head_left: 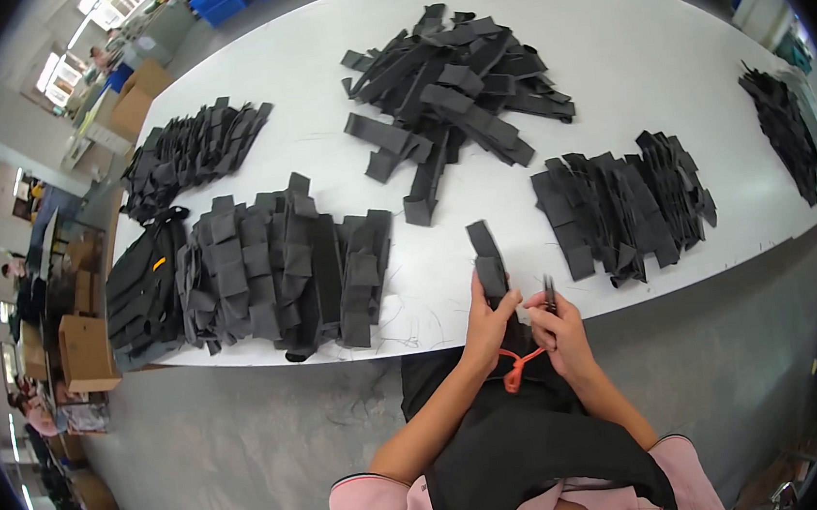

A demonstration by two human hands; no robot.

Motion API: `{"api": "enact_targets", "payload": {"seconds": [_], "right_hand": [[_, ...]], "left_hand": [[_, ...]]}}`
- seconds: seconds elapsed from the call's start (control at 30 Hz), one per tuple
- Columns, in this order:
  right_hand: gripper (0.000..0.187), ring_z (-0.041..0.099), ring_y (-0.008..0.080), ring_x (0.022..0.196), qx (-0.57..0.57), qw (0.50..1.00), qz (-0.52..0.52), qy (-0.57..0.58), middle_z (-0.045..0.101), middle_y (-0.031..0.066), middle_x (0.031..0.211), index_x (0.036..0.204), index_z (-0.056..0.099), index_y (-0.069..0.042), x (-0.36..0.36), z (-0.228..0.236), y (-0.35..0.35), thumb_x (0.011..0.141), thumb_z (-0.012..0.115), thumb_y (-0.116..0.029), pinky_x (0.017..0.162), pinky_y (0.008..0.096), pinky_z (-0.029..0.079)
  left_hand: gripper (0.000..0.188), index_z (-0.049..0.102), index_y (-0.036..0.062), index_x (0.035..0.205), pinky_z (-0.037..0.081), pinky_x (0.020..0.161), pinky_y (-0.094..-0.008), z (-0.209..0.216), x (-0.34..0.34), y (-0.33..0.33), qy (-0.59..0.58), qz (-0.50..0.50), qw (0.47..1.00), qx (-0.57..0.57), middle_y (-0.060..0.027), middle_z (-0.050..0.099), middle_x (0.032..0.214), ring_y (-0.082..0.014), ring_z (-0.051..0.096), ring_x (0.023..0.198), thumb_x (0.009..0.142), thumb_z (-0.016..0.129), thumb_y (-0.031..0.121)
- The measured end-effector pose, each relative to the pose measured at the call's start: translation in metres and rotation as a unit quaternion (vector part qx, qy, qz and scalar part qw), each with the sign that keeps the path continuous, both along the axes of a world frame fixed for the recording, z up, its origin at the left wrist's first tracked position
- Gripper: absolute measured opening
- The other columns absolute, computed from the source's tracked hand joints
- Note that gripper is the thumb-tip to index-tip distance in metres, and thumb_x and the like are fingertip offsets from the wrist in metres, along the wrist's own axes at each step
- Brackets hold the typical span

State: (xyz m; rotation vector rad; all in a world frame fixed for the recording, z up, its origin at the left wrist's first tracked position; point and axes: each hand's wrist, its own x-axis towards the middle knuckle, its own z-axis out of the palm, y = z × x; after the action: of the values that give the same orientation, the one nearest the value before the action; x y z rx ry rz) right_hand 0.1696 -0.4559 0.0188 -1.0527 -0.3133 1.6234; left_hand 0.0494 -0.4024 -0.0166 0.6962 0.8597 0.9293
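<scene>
My left hand [485, 334] is closed around a black fabric strip [484, 246], its upper end pointing away over the table's near edge. Close beside it, my right hand [563, 335] grips a small dark tool, seemingly thread snips [550, 291], blades upward. The fingertips of that hand come close to the strip; whether they touch it I cannot tell. An orange cord [515, 378] hangs looped below and between both hands. A large loose pile of black strips [451, 76] lies farther back on the table.
Rows of overlapping black strips lie at left [254, 264], far left [191, 153] and right [623, 207] on the white table [644, 59]. A black bundle with an orange tag [144, 288] sits at the left edge, another bundle [781, 130] at far right. Loose threads litter the near edge.
</scene>
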Motion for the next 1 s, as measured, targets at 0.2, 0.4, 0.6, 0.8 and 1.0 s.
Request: {"api": "enact_targets", "payload": {"seconds": [0.2, 0.4, 0.6, 0.8, 1.0], "right_hand": [[0.027, 0.034, 0.0013, 0.051, 0.059, 0.976, 0.073, -0.199, 0.042, -0.006, 0.067, 0.095, 0.05, -0.006, -0.002, -0.002, 0.025, 0.076, 0.069, -0.006, 0.044, 0.0171, 0.025], [0.028, 0.044, 0.0032, 0.063, 0.048, 0.972, 0.052, -0.224, 0.049, -0.0027, 0.077, 0.096, 0.049, -0.005, -0.01, -0.026, 0.018, 0.075, 0.068, -0.003, 0.054, 0.0173, 0.035], [0.03, 0.053, 0.0115, 0.075, 0.094, 0.918, -0.072, -0.378, 0.05, 0.0066, 0.089, 0.1, 0.048, 0.001, -0.024, -0.044, 0.026, 0.072, 0.053, 0.011, 0.062, 0.0253, 0.045], [0.042, 0.049, 0.0113, 0.063, 0.11, 0.875, -0.036, -0.47, 0.06, 0.0079, 0.084, 0.1, 0.061, -0.001, -0.012, -0.055, 0.021, 0.064, 0.043, 0.013, 0.054, 0.0248, 0.038], [0.036, 0.043, 0.005, 0.055, 0.067, 0.89, 0.099, -0.441, 0.054, -0.0012, 0.066, 0.099, 0.062, 0.003, -0.005, -0.027, 0.026, 0.066, 0.05, 0.009, 0.05, 0.0201, 0.033]], "left_hand": [[0.088, 0.017, 0.0078, 0.147, 0.042, 0.09, -0.0273, 0.021, -0.013, -0.017, 0.02, -0.099, 0.995, -0.011, -0.0088, 0.046, 0.123, -0.0162, 0.048, 0.105, 0.069, 0.054, -0.006], [0.083, 0.018, 0.0031, 0.146, 0.035, 0.099, -0.0273, 0.002, -0.019, -0.026, 0.133, -0.068, 0.983, 0.111, -0.0089, 0.042, 0.133, -0.0199, 0.042, 0.121, 0.068, 0.043, -0.009], [0.049, 0.032, -0.0011, 0.136, 0.04, 0.095, -0.034, -0.006, -0.004, -0.026, 0.299, 0.005, 0.921, 0.251, -0.0217, 0.045, 0.128, -0.0294, 0.053, 0.112, 0.087, 0.04, -0.005], [0.026, 0.056, -0.0014, 0.111, 0.047, 0.072, -0.0296, -0.009, -0.043, -0.019, 0.254, -0.072, 0.961, 0.086, -0.0131, 0.062, 0.098, -0.0192, 0.06, 0.087, 0.085, 0.057, 0.003], [0.02, 0.063, -0.0012, 0.097, 0.042, 0.061, -0.0211, 0.003, -0.053, -0.023, 0.191, -0.043, 0.978, 0.074, -0.0032, 0.063, 0.08, -0.006, 0.051, 0.064, 0.092, 0.054, 0.017]]}}
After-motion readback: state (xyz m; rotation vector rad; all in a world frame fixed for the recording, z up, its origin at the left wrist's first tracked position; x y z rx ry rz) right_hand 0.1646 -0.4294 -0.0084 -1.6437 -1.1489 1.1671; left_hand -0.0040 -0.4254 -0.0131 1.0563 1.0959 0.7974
